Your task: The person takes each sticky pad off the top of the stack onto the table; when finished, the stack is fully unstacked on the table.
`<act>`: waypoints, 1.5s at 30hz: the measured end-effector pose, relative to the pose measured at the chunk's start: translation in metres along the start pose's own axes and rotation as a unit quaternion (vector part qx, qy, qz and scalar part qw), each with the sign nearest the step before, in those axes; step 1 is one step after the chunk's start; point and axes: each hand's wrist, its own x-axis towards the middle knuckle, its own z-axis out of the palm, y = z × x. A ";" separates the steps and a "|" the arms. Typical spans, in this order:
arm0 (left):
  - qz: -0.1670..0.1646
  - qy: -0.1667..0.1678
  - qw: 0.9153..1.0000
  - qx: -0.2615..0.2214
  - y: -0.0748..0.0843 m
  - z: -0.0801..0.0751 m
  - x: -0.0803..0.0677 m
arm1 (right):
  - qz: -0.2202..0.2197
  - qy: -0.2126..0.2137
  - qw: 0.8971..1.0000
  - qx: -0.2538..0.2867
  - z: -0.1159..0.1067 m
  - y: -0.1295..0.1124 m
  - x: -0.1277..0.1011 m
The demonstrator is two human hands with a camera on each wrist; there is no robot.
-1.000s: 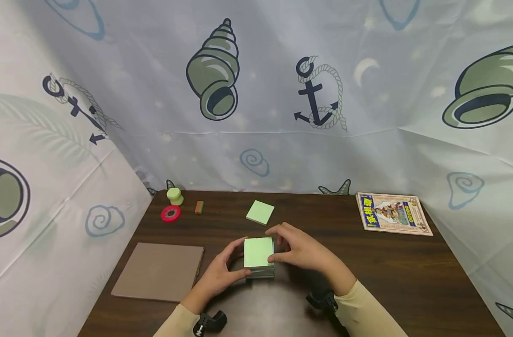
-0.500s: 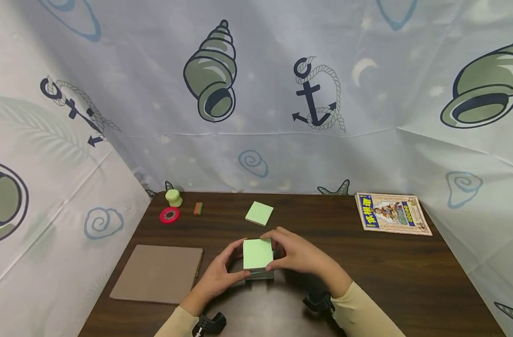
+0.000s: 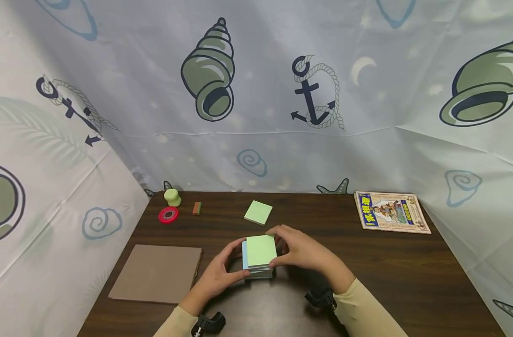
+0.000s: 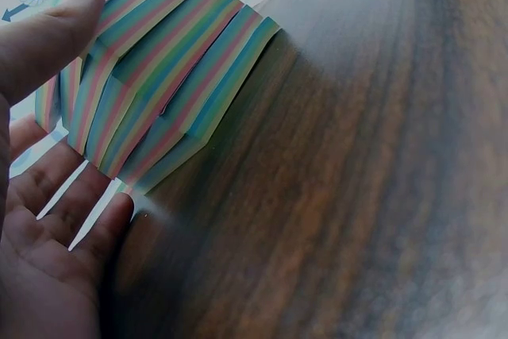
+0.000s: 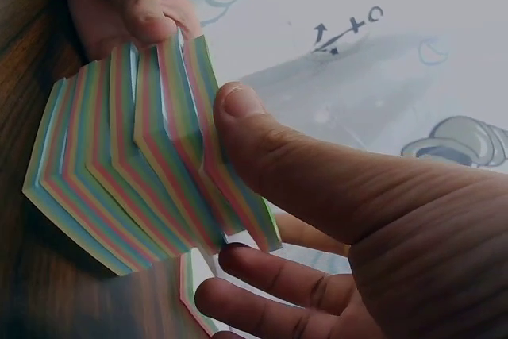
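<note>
At the bottom centre of the head view, two cream sleeves lead up to the hands. The left hand point(image 3: 216, 276) cups the left side of the pad point(image 3: 260, 257), a thick square block of sticky notes standing on the table point(image 3: 408, 281) in the lower middle of the frame. Its thumb lies along the pad's near left edge and its fingers curl round behind. The right hand point(image 3: 300, 250) closes on the pad's right side, thumb on the near right edge and fingers wrapped over the far edge. So both hands grip the pad, which sits between them.

The pad's top sheet is pale green and matte; a sliver of blue sheet shows at its left edge, where the upper layers sit twisted off the lower ones. In the wrist views its sides are fine stripes of green, pink, yellow and blue paper, stepped into a zigzag. The right thumb point(image 5: 262, 140) presses the striped side, with the fingertips point(image 5: 262, 263) below it.

The table is dark, glossy wood grain. At lower left lies a flat brown board point(image 3: 157, 272) with a dull surface. Further up, centre, is a thin green square of notes point(image 3: 258, 212). At upper left lie a small eraser point(image 3: 196, 208), a red tape ring point(image 3: 168, 215) and a round green cap-shaped thing point(image 3: 172, 197). At upper right lies a printed booklet point(image 3: 390, 212). Behind hangs creased cloth point(image 3: 260, 93) printed with shells and anchors.
</note>
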 end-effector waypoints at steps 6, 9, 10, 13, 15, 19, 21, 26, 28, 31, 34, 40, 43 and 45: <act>0.001 -0.001 1.000 -0.003 -0.004 -0.001 0.000 | -0.010 0.032 0.999 0.008 -0.004 0.002 0.001; 0.007 -0.002 1.000 0.001 -0.006 -0.001 0.000 | -0.012 0.047 0.999 0.011 -0.006 0.001 0.000; 0.008 -0.002 1.000 0.003 -0.006 -0.001 0.000 | -0.011 0.051 0.999 0.014 -0.007 0.000 0.000; 0.007 -0.002 1.000 0.002 -0.007 -0.001 0.000 | -0.014 0.061 0.997 0.035 -0.007 0.001 0.001; 0.002 -0.002 1.000 -0.002 -0.006 -0.001 0.000 | -0.016 0.072 0.995 0.064 -0.007 0.002 0.001; 0.005 -0.003 1.000 -0.006 -0.006 0.000 0.001 | -0.022 0.102 0.983 0.148 -0.006 0.004 0.002; 0.008 -0.003 1.000 -0.006 -0.006 0.000 0.001 | -0.022 0.126 0.977 0.171 -0.006 0.004 0.002; 0.009 -0.004 1.000 -0.013 -0.008 0.000 0.000 | 0.005 0.196 0.962 0.191 -0.006 0.009 0.002; 0.008 -0.004 1.000 -0.016 -0.007 0.000 0.000 | 0.017 0.228 0.952 0.202 -0.007 0.013 0.003; 0.007 -0.003 1.000 -0.013 -0.007 0.000 0.001 | 0.033 0.284 0.937 0.198 -0.008 0.019 0.004; 0.002 -0.003 1.000 -0.009 -0.005 0.000 0.001 | 0.040 0.326 0.923 0.201 -0.008 0.027 0.005; -0.003 -0.001 1.000 -0.003 -0.004 0.000 0.001 | 0.060 0.356 0.902 0.239 -0.006 0.042 0.007; -0.004 -0.001 1.000 -0.001 -0.004 0.000 0.000 | 0.076 0.378 0.894 0.226 -0.002 0.050 0.009; -0.004 -0.002 1.000 -0.002 -0.004 0.000 0.000 | 0.087 0.394 0.888 0.221 0.001 0.058 0.010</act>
